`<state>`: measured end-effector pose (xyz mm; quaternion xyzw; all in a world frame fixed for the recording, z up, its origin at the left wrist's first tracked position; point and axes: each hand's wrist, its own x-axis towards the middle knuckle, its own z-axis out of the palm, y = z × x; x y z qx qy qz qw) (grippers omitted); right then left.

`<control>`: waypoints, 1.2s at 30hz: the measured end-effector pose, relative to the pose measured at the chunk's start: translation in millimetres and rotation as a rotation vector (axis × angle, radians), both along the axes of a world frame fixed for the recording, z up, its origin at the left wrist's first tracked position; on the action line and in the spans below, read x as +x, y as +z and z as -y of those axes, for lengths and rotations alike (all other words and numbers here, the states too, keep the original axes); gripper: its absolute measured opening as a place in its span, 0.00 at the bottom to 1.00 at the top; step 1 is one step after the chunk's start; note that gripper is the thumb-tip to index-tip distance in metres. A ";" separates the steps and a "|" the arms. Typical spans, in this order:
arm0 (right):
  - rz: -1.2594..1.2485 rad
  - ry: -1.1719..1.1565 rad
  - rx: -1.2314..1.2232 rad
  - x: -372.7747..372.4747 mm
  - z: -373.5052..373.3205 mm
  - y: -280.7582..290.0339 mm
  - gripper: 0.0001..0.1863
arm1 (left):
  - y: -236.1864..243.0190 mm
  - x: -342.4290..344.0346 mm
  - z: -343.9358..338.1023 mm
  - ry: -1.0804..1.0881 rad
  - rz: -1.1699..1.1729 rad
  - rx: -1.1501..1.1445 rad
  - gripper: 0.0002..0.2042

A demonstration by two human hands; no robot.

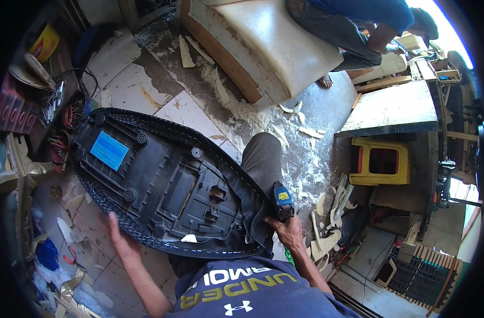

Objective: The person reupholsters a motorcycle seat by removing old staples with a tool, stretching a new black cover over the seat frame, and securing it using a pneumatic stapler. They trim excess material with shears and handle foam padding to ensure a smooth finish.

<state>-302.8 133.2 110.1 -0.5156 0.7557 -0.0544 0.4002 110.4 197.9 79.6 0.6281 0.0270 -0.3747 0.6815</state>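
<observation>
A motorcycle seat [167, 183] rests upside down across my lap, its black plastic base facing up. A blue sticker [109, 150] is on the base near the left end. Black cover material is folded over the rim, with a line of small shiny staples along it. My left hand [124, 243] is against the near left edge of the seat, fingers stretched out and holding nothing. At the seat's right end, my right hand [288, 231] is closed round a staple gun [283, 200] with a blue and black body. Part of its grip is hidden by my fingers.
Another person [353, 26] sits on a large cream upholstered piece [263, 42] at the back. Foam scraps [332, 241] and white dust litter the floor. A yellow stool [382, 161] lies under a workbench [395, 108] on the right. Red pliers [70, 256] lie at the left.
</observation>
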 end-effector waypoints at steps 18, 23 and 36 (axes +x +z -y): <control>0.122 0.693 -0.358 -29.4 29.3 38.3 0.28 | 123.5 -17.5 154.7 -0.447 0.532 -0.156 0.41; 0.072 0.820 -0.256 -23.7 29.6 37.2 0.33 | 168.4 -93.0 177.3 -0.516 0.513 -0.174 0.45; 0.101 0.791 -0.270 -27.6 5.4 12.9 0.33 | 148.4 -85.4 183.5 -0.643 0.513 -0.334 0.42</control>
